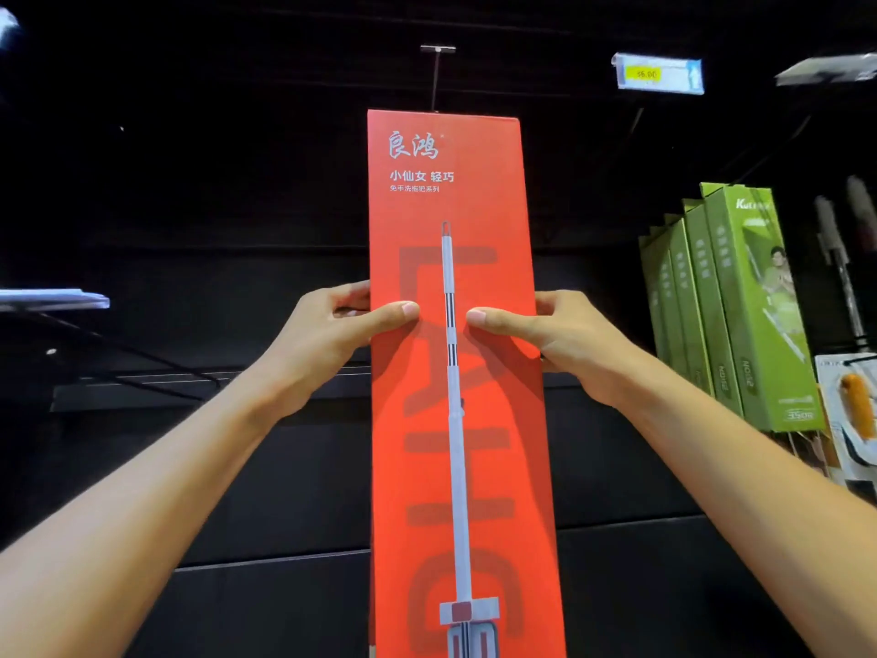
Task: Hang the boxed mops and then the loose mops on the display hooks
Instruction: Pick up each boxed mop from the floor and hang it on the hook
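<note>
Head view, hands (332,334) gripping upright red mop box (455,372)

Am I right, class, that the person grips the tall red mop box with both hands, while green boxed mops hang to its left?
Not quite. In the head view the left hand and right hand do grip the red mop box, but the green boxed mops hang to its right.

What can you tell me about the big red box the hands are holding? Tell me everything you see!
The red box is tall, narrow and looks like cardboard. Its front shows white Chinese writing near the top and a picture of a long grey mop running down the middle. It stands upright against a dark display wall, its top edge just below a metal hook. The left hand and right hand grip its two sides, thumbs pressed on the front. Its bottom runs out of view.
</note>
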